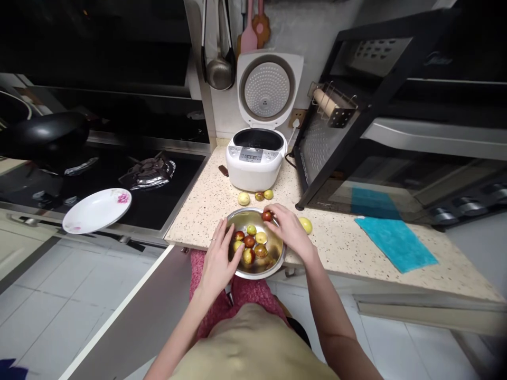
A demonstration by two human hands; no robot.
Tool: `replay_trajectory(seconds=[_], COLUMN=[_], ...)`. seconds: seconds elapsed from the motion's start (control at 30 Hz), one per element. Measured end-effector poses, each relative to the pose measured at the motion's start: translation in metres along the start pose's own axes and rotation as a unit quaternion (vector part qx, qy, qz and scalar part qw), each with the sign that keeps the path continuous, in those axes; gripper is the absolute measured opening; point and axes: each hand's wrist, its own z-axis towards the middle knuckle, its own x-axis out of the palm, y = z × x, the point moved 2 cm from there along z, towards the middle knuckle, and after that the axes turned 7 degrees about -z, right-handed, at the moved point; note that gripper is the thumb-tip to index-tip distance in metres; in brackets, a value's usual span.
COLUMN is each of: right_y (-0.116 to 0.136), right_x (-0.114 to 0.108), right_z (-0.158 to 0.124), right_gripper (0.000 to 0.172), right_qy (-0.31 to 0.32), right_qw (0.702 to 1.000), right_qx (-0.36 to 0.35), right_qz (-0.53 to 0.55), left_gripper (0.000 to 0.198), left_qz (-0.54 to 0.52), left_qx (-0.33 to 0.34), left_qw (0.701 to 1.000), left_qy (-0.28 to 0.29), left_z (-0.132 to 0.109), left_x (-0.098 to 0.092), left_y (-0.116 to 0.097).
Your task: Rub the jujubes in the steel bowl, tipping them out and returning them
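Note:
A round steel bowl (277,259) sits at the counter's front edge and partly overhangs it. Inside are several jujubes (249,241), some yellow-green, others blotched with red-brown. My right hand (288,227) is over the bowl's right rim, pinching a dark red jujube (267,216) between thumb and fingertips. At the left rim, my left hand (220,258) rests with fingers stretched and thumb spread apart over the bowl, holding no fruit. Behind the bowl lie a pale jujube (243,199) and two smaller ones (264,195). Another yellow-green jujube (305,225) lies right of my right hand.
A white rice cooker (253,169) stands behind with its lid up. To the left, a white plate (97,211) lies by the gas stove (148,171). A black oven (428,169) and a blue cloth (398,243) are on the right. A cabinet door (130,316) hangs open below.

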Motion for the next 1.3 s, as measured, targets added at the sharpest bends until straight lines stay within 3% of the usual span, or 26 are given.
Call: replay_trajectory(seconds=[0.13, 0.5, 0.6, 0.87, 1.0, 1.1, 1.3], right_y=[0.014, 0.018, 0.020, 0.029, 0.037, 0.042, 0.047], right_x=[0.014, 0.024, 0.023, 0.018, 0.025, 0.029, 0.027], right_z=[-0.007, -0.011, -0.017, -0.056, -0.076, -0.084, -0.089], right_gripper=[0.028, 0.028, 0.028, 0.019, 0.017, 0.015, 0.018], right_qy=[0.085, 0.103, 0.087, -0.028, -0.075, -0.107, -0.135], right_qw=[0.995, 0.993, 0.995, 0.999, 0.994, 0.990, 0.986], right_qx=[-0.028, -0.025, -0.033, -0.032, -0.063, -0.065, -0.077], right_qz=[-0.047, -0.050, -0.039, 0.024, 0.045, 0.061, 0.058], left_gripper=[0.055, 0.055, 0.055, 0.052, 0.047, 0.041, 0.038], left_qz=[-0.001, -0.006, -0.007, -0.028, -0.039, -0.036, 0.065], left_qx=[-0.003, -0.010, -0.011, 0.016, 0.084, 0.123, 0.182], left_qw=[1.000, 1.000, 1.000, 0.999, 0.994, 0.986, 0.949], left_qy=[0.002, 0.002, 0.008, 0.024, 0.050, 0.103, 0.248], left_z=[0.000, 0.000, 0.000, 0.009, 0.036, 0.074, 0.161], left_x=[-0.001, 0.000, -0.001, -0.010, -0.018, -0.017, 0.020], left_y=[-0.001, -0.001, -0.001, -0.006, -0.012, -0.014, -0.005])
